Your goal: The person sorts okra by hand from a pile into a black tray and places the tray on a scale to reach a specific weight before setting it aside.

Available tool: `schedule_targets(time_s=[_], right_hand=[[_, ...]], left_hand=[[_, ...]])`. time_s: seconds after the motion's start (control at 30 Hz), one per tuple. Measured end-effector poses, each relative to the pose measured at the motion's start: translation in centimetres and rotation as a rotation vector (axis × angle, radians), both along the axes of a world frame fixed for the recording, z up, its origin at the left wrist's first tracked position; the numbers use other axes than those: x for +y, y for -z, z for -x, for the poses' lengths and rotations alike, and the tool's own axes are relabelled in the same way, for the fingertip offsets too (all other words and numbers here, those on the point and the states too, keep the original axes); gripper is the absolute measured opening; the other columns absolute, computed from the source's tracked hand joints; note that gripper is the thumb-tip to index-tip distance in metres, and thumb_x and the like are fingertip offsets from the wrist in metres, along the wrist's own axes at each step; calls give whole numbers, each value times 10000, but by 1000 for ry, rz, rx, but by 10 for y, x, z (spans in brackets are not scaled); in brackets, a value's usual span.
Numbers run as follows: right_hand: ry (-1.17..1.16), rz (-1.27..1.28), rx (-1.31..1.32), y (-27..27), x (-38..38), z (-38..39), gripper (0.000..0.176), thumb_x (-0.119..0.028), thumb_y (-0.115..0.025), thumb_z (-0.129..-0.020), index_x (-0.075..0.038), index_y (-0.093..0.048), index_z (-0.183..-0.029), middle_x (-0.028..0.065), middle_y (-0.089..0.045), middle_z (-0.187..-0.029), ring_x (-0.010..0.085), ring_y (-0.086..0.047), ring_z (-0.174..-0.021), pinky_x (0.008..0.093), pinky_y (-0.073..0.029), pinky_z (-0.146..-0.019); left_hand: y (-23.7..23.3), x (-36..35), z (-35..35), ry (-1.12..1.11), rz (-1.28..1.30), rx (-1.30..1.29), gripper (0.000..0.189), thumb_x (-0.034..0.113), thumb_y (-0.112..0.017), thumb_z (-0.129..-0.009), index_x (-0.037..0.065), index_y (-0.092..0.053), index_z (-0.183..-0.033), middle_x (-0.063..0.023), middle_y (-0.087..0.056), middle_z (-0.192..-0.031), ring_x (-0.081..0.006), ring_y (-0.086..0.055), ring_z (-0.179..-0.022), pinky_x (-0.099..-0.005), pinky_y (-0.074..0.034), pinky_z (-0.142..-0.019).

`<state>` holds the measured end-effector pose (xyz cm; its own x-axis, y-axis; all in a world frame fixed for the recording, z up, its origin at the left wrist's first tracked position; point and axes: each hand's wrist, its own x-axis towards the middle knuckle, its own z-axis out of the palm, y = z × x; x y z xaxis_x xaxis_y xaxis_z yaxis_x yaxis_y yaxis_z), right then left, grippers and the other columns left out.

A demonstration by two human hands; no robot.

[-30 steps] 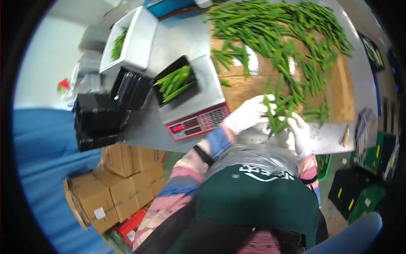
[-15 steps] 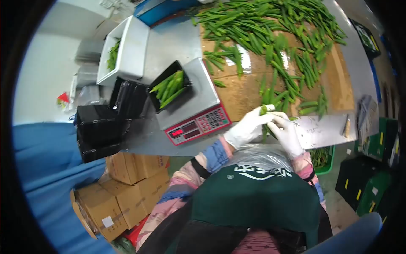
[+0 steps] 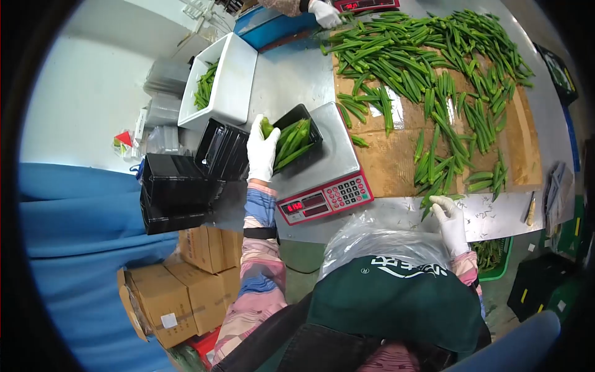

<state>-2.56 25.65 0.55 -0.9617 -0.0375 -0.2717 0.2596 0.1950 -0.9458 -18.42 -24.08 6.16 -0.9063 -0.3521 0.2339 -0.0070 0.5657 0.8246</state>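
My left hand [image 3: 262, 147], in a white glove, is stretched out to the black tray [image 3: 310, 124] on the weighing scale [image 3: 322, 180] and grips an okra pod [image 3: 266, 127] at the tray's left end. Several okra pods lie in that tray. My right hand [image 3: 447, 216], also gloved, rests at the near table edge and touches okra pods [image 3: 434, 198] at the bottom of the big okra pile [image 3: 427, 68]. The pile is spread over brown cardboard [image 3: 387, 158].
Stacks of black trays [image 3: 176, 186] stand left of the scale. A white tub [image 3: 226, 87] with okra sits behind them. Another person's gloved hand [image 3: 325, 12] reaches in at the top. Cardboard boxes [image 3: 180, 273] are on the floor at the left, a green basket [image 3: 496, 257] under the table's right edge.
My left hand has left my right hand and swung left to the tray on the scale, carrying an okra pod. My right hand has dropped to the table edge. The view shifted.
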Motion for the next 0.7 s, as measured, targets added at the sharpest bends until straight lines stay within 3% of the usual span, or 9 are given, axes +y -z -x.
schedule_targets(time_s=[0.07, 0.13, 0.2, 0.27, 0.37, 0.47, 0.57, 0.63, 0.7], right_hand=[[7, -24, 2, -7, -4, 1, 234, -84, -641, -972, 14, -697, -1177, 65, -656, -1155, 144, -633, -976, 265, -511, -854], [41, -8, -31, -15, -9, 2, 218, -94, -658, -955, -6, -715, -1146, 62, -673, -1111, 150, -614, -1003, 270, -486, -851], [68, 0, -42, -12, -9, 1, 218, -95, -658, -955, -15, -717, -1149, 60, -675, -1102, 149, -614, -1003, 269, -487, -847], [86, -2, -43, -4, -7, -1, 219, -96, -658, -955, -21, -718, -1152, 59, -677, -1095, 149, -614, -999, 270, -487, -844], [94, -16, -40, 3, -5, -4, 218, -99, -657, -958, -23, -718, -1153, 60, -680, -1094, 150, -618, -990, 274, -488, -845], [85, -20, -50, -3, -7, -3, 218, -104, -657, -960, -23, -717, -1153, 66, -685, -1092, 152, -622, -980, 279, -492, -846], [84, -46, -20, 3, 0, -1, 220, -114, -661, -960, -24, -717, -1153, 70, -691, -1067, 154, -623, -960, 284, -497, -840], [137, -124, 2, 20, 24, -6, 223, -122, -665, -960, -24, -716, -1154, 71, -697, -1052, 155, -624, -941, 288, -501, -835], [306, -128, -99, 29, 57, -12, 228, -146, -653, -967, -8, -716, -1137, 99, -727, -1007, 164, -647, -929, 310, -510, -850]], left_hand=[[-2, -4, 0, 147, -290, -74, 590, -25, -676, -894, -53, -468, -1445, -196, -551, -1439, -253, -531, -1327, -350, -393, -1134], [-10, 4, -6, 157, -200, -37, 550, -41, -664, -899, -58, -498, -1423, -192, -579, -1409, -244, -538, -1320, -342, -395, -1132], [-22, 17, -19, -13, 36, 1, 359, -3, -660, -902, -20, -645, -1260, -155, -687, -1234, -263, -639, -1169, -362, -483, -1026], [-33, 22, -37, -129, 626, -91, 234, 146, -688, -903, 49, -710, -1114, -134, -728, -1090, -308, -691, -984, -392, -529, -872], [-25, 20, -50, -108, 548, -467, 250, 318, -735, -852, 84, -724, -939, -154, -725, -865, -349, -698, -818, -438, -525, -730], [-8, 15, -47, -66, 606, -472, 256, 306, -745, -848, 59, -721, -912, -158, -718, -874, -346, -692, -828, -421, -514, -725], [-19, 12, -49, 49, 413, -366, 272, 290, -754, -844, 30, -711, -913, -162, -704, -856, -325, -676, -805, -413, -505, -733], [-34, 9, -54, 63, 347, -338, 229, 217, -734, -863, -7, -695, -894, -159, -692, -848, -249, -645, -774, -373, -500, -732], [-59, 20, -61, 107, 86, -283, 168, 149, -720, -890, -15, -691, -912, -45, -655, -801, -130, -580, -754, -304, -482, -703]])
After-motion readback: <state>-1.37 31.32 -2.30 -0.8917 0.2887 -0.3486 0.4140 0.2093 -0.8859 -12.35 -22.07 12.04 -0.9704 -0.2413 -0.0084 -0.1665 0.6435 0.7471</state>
